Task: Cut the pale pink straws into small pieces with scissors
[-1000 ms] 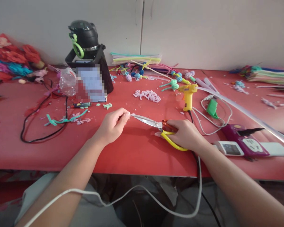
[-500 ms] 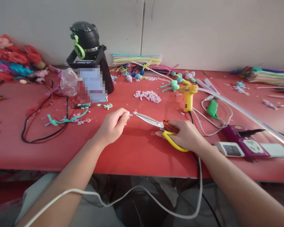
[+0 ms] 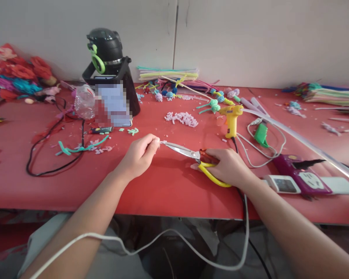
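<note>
Since half a second ago the scissors have come back toward the left hand, so the blade tips again meet its fingertips where before there was a gap. The red table fills the view, its left and right ends cut off by the frame. At the back left stands a black jug with a green ring, its lower front covered by a blurred patch that cannot be read. A long pale tube runs diagonally across the right side and leaves the frame at the edge. A purple and white power strip lies near the right forearm, partly hidden by a dark plug. The yellow glue gun stands upright behind the right hand, its cord passing under that hand and off the table edge. The right hand is clenched around the yellow handles, which it mostly hides; the blades look nearly closed and lie low over the table, pointing left. The left hand is curled with thumb and forefinger pinched at the blade tips; whatever small piece it pinches is too tiny to make out. A heap of pale pink cut bits lies well behind the scissors.
</note>
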`<state>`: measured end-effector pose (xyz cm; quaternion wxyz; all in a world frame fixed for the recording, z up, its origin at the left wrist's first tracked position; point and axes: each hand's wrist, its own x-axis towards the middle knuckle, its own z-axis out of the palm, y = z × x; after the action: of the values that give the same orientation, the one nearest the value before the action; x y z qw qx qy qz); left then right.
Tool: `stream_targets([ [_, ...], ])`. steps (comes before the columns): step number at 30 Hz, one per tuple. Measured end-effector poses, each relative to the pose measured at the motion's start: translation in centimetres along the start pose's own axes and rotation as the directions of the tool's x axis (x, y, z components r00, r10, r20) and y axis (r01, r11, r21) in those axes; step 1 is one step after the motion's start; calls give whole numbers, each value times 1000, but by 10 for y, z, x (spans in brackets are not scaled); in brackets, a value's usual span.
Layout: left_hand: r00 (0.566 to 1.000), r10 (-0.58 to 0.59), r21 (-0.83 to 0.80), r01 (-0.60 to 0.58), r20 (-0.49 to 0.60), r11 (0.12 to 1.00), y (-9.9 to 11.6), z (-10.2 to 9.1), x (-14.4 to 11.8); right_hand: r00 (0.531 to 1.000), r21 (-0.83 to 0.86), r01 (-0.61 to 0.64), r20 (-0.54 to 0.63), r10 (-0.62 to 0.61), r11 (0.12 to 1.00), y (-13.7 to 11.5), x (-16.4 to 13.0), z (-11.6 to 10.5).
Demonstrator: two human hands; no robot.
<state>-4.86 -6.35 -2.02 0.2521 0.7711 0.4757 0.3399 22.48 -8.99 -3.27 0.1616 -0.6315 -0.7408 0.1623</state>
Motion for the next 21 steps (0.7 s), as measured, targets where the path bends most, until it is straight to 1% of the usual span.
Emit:
stream_targets([
  [8,1000,6,27,-7,6,1000,-1,0,0,1000,17,9,-16,-9,1000,1,-1,1],
  [21,1000,1,-1,-1,17,1000,0,1,0,1000,-10,2,5,-2,1000,1,1,1],
])
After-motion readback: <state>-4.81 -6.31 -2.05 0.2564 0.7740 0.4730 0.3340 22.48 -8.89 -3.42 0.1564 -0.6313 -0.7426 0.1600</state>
